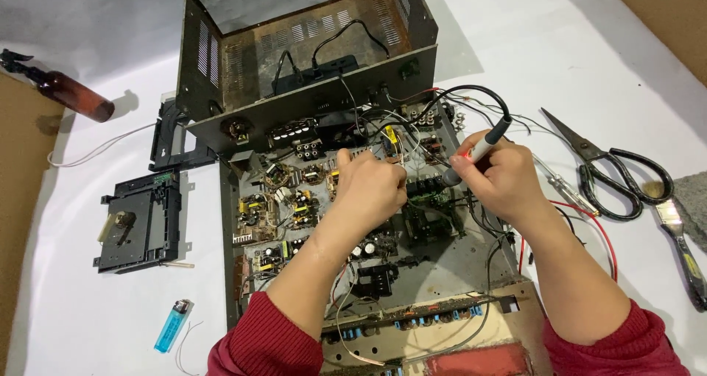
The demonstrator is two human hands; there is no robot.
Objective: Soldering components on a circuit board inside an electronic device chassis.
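While the right hand [508, 177] is wrapped around a soldering iron [479, 151], gripping it like a pen with its tip pointed down into the wiring, the left hand [372, 188] is closed in a loose fist over the middle of the circuit board [294, 214], fingers pinched together on something too small to make out, likely a wire or a part. Both hands work inside an opened metal chassis [309, 59] that sits in the middle of the white surface [88, 310].

As a judgement, the iron is light and stiff, and it is best held by its insulated handle well back from the tip, with its black cord [471, 92] left free to trail. The board looks fragile: crowded small parts and thin loose wires that would bend or snap under a careless press, so only fingertip contact suits it. The chassis itself looks heavy and rigid, with thin sheet edges that could be sharp.

To the right lie black scissors [611, 173], a screwdriver [563, 184] and a paintbrush [681, 236]. To the left are a black disc-drive mechanism [140, 225], a blue lighter [171, 326] and a brown bottle [70, 92].
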